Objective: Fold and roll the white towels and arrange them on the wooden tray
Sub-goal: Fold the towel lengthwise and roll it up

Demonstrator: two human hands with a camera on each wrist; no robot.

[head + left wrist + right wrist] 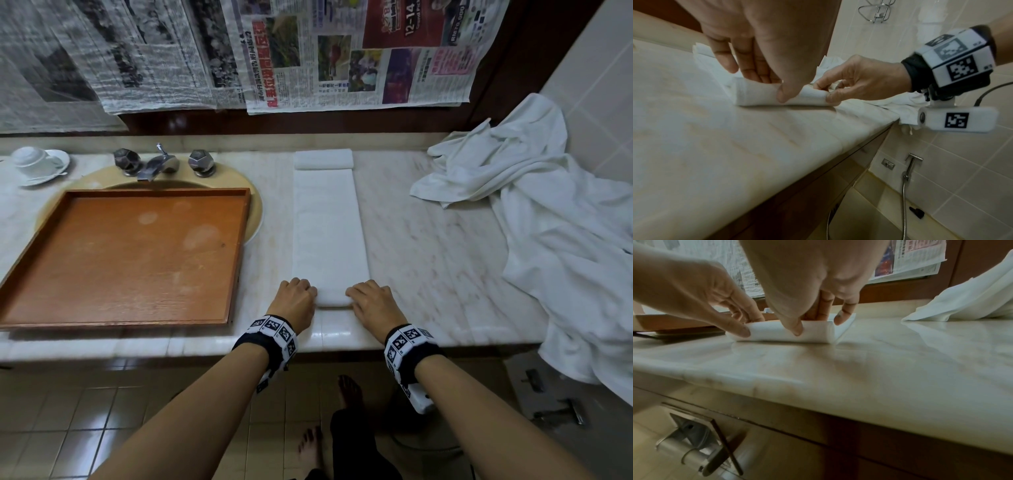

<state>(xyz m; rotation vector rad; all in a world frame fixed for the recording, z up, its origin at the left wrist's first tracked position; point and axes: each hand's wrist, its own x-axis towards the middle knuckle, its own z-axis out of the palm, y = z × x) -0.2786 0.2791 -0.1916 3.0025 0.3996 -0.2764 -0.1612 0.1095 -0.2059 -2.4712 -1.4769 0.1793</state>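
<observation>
Dim, warm indoor light, wide-angle views

The marble worktop [428,246] shows soft glare along its near edge and faint shadows under the hands; the newspapers [144,54] behind it blur and bend toward the corner, and both wrist views look dark, grainy and soft.

I am seeing bare forearms and feet. Each wrist is wearing a black band [274,337] carrying white blocks with black square codes; a cable [990,92] is trailing from the right one.
</observation>
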